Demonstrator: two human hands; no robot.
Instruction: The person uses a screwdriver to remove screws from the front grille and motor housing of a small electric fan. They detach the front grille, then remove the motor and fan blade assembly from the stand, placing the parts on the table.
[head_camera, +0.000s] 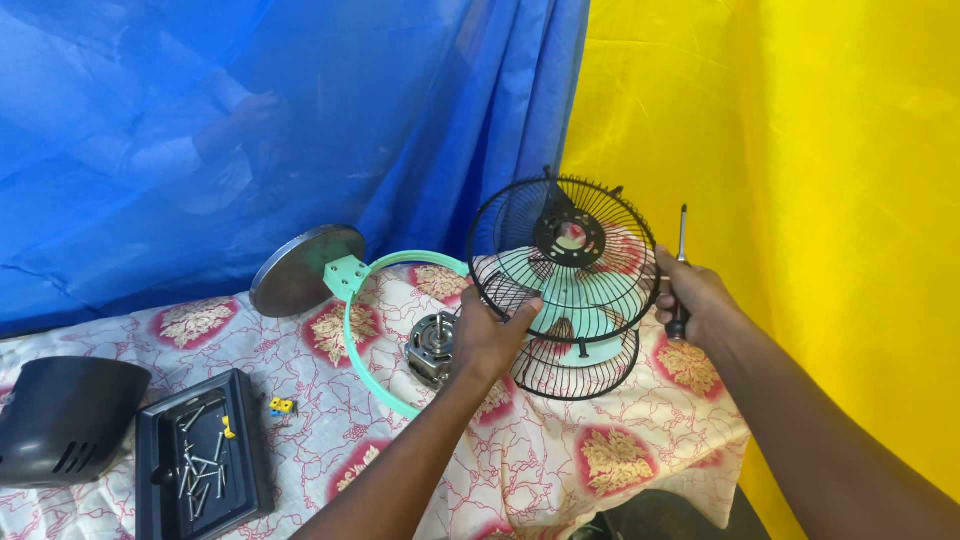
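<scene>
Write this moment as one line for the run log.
left hand: grips black wire fan guard | right hand: holds black-handled screwdriver, touches guard | grey motor: on cloth

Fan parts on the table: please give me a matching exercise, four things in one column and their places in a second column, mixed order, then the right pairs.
Things:
1. wire fan guard
2. screwdriver
3. loose screws
4. fan motor

Places:
A. in the black tray
B. held at its rim by the left hand
C. on the cloth inside the green ring
D. in the right hand, tip up

Pairs: 1-B, 2-D, 3-A, 4-C
</scene>
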